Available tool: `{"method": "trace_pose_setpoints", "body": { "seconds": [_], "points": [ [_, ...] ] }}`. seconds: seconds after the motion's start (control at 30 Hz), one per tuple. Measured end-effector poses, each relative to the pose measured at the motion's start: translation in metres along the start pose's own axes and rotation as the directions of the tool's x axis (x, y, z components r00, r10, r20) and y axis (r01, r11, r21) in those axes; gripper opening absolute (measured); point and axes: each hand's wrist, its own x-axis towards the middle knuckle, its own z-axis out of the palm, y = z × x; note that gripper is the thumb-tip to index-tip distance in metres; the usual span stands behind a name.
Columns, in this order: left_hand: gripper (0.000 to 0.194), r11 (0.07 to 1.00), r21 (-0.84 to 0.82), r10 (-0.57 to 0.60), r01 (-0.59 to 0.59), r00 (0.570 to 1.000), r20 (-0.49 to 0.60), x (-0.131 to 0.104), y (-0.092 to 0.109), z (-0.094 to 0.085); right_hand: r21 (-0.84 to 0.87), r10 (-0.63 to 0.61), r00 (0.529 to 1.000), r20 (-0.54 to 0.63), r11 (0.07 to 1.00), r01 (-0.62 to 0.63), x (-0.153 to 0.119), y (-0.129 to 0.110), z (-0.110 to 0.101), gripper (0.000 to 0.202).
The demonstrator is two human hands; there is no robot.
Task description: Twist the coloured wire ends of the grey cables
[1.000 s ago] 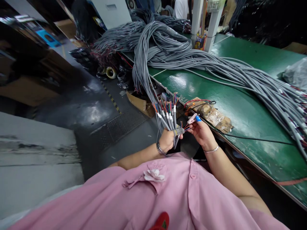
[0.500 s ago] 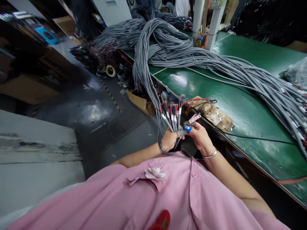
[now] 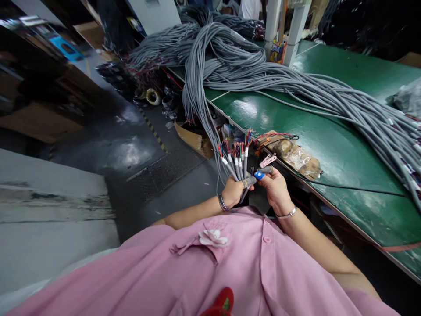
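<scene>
My left hand (image 3: 232,192) is wrapped round a bundle of grey cables (image 3: 237,170), which stand up with white bands and bare coloured wire ends (image 3: 237,150). My right hand (image 3: 276,186) is closed in a pinch right beside it, at the thin wire ends (image 3: 252,170) of one cable. A blue piece (image 3: 259,175) sits at the right thumb tip, and grey sleeves cover a finger of each hand. Just beyond the right fingers shows a pink clip (image 3: 268,160). Exactly how the wires lie between the right fingertips is too small to see.
A green table (image 3: 335,145) runs along the right, with a large heap of grey cables (image 3: 226,66) across it. Near its edge lies a taped cardboard piece (image 3: 296,158) with wires. A cardboard box (image 3: 194,140) stands on the floor, and a grey cabinet (image 3: 52,210) is at left.
My right hand has shifted slightly right and its fingers have changed position, so small wire ends now show between the hands. My left hand keeps its hold on the cables.
</scene>
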Motion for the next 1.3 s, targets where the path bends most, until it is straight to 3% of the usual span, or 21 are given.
{"method": "trace_pose_setpoints", "body": {
  "seconds": [0.1, 0.23, 0.37, 0.47, 0.87, 1.1, 1.3],
  "points": [
    [0.026, 1.0, -0.022, 0.0, 0.0, 1.0, -0.002, -0.001, 0.004, 0.001, 0.029, 0.026, 1.0, 0.011, 0.999, -0.027, -0.001, 0.0, 0.0, 0.026],
    [0.023, 0.997, -0.068, -0.039, 0.039, 0.999, -0.006, 0.001, 0.012, 0.0, 0.072, 0.168, 0.978, 0.123, 0.981, -0.178, 0.001, -0.001, -0.007, 0.023],
    [0.02, 0.99, -0.129, -0.055, 0.057, 0.998, 0.014, 0.006, 0.019, -0.002, 0.175, 0.265, 0.953, 0.149, 0.941, -0.289, 0.014, -0.002, -0.022, 0.038],
    [0.019, 0.988, -0.139, -0.053, 0.061, 0.997, 0.058, 0.012, 0.02, -0.002, 0.172, 0.252, 0.955, 0.158, 0.945, -0.278, 0.028, -0.007, -0.025, 0.05],
    [0.021, 0.999, -0.036, -0.035, 0.04, 0.991, 0.129, 0.024, 0.014, 0.009, 0.13, 0.007, 1.0, -0.002, 0.992, -0.007, 0.036, -0.012, -0.003, 0.042],
    [0.021, 0.994, -0.081, -0.066, 0.074, 0.993, 0.097, 0.022, 0.015, 0.007, 0.215, 0.142, 0.986, 0.092, 0.964, -0.159, 0.035, -0.011, -0.01, 0.048],
    [0.022, 0.991, -0.121, -0.048, 0.057, 0.996, 0.07, 0.009, 0.018, 0.002, 0.187, 0.224, 0.951, 0.211, 0.946, -0.264, 0.032, -0.013, -0.015, 0.054]
  ]
}}
